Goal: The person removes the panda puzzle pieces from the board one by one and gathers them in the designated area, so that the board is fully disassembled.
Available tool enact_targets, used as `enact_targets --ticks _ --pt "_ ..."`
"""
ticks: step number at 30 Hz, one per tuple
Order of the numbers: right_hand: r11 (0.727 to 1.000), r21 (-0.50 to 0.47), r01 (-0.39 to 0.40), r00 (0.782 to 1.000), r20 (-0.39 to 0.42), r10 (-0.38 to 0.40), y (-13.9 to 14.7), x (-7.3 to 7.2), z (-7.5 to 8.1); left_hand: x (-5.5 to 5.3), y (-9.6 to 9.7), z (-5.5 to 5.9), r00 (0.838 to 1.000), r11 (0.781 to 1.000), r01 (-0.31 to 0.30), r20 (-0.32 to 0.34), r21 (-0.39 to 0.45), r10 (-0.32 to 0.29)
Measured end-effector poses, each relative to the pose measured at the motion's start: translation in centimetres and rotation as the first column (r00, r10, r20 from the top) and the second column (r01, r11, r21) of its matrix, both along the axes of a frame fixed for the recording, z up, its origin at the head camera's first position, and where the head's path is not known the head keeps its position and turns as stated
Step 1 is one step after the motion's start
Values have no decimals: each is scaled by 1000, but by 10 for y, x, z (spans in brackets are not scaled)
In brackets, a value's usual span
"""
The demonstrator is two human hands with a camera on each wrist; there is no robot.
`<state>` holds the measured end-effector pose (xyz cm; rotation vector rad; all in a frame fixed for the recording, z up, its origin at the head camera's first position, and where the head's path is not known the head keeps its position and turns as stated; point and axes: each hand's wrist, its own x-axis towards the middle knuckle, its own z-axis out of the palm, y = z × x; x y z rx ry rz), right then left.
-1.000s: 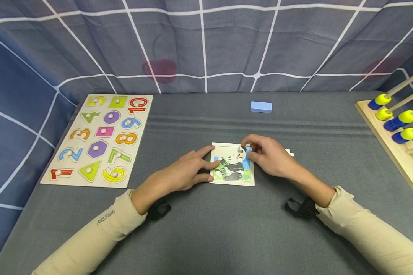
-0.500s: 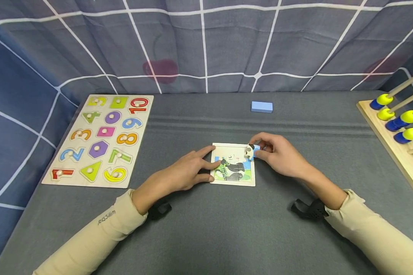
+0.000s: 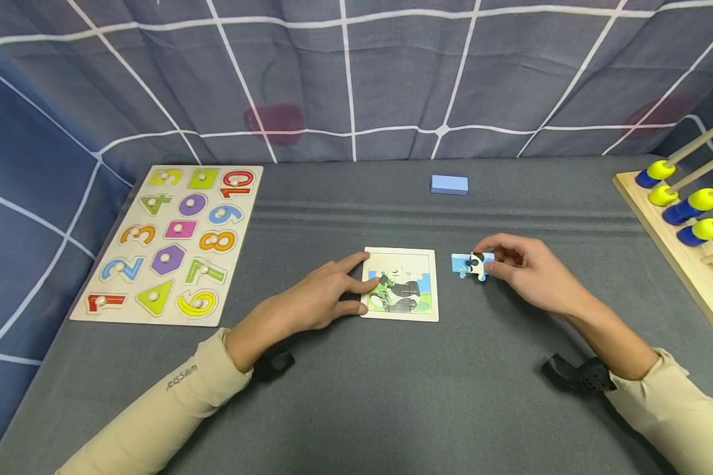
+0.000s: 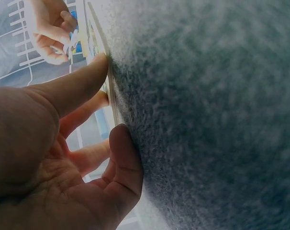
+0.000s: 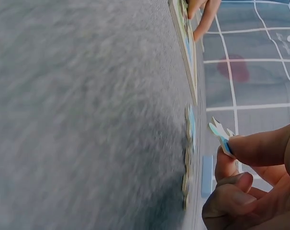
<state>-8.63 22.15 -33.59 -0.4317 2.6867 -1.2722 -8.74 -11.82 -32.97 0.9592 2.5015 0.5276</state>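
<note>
My left hand [image 3: 311, 298] spreads its fingers along the left edge of a small panda jigsaw puzzle board [image 3: 436, 290], fingertips resting on its frame and picture. Panda body and green leaves show in the tray's lower part; its top area is bare pale wood. To the right, my right hand [image 3: 525, 272] pinches a jigsaw piece [image 5: 222, 136] with a black and white panda head between thumb and forefinger. It is held above the table in the right wrist view. Beneath it lie other jigsaw pieces [image 5: 189, 143], one blue piece [image 3: 459, 264] showing from above.
A number and shape peg board [image 3: 178, 274] lies at the left. Behind the puzzle sits a blue block [image 3: 449, 185]. At the right edge stands a wooden bead counter [image 3: 677, 264] with yellow and blue beads. A grid-patterned curtain [image 3: 392, 79] closes off the back.
My right hand has lifted the panda-head piece from the board's upper right corner and carried it right, over the loose pieces. The left hand stays on the board.
</note>
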Motion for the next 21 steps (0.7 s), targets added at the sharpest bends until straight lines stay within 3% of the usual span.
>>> enact_targets --ticks 11,21 --pt "995 14 94 996 5 -94 28 6 -1 -1 0 -2 1000 1000 -8 7 0 8" --pt "993 36 115 993 -15 -115 41 10 -2 0 -1 0 1000 1000 -7 -5 10 7"
